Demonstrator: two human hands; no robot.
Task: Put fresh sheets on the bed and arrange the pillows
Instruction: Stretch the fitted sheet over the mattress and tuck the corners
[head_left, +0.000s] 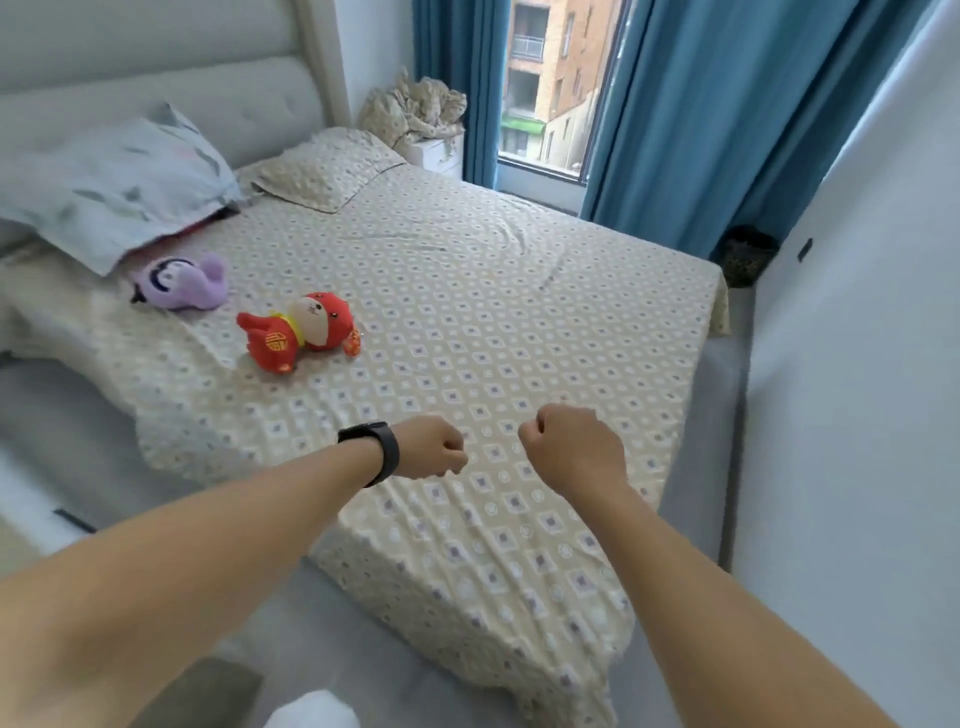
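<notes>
A beige patterned sheet (519, 322) covers the mattress, and its near edge lies rumpled and uneven. My left hand (431, 449), with a black watch on the wrist, and my right hand (571, 447) are side by side near the foot of the bed. Both have fingers curled down into the sheet, and creases run from under them toward me. At the headboard a matching beige pillow (327, 169) lies flat. A pale blue pillow (114, 182) leans to its left.
A red plush toy (301, 330) and a purple plush toy (182, 283) lie on the sheet near the pillows. Crumpled bedding (415, 109) sits on a white nightstand by the window with blue curtains (701, 119). A white wall (857, 364) runs close along the bed's right side.
</notes>
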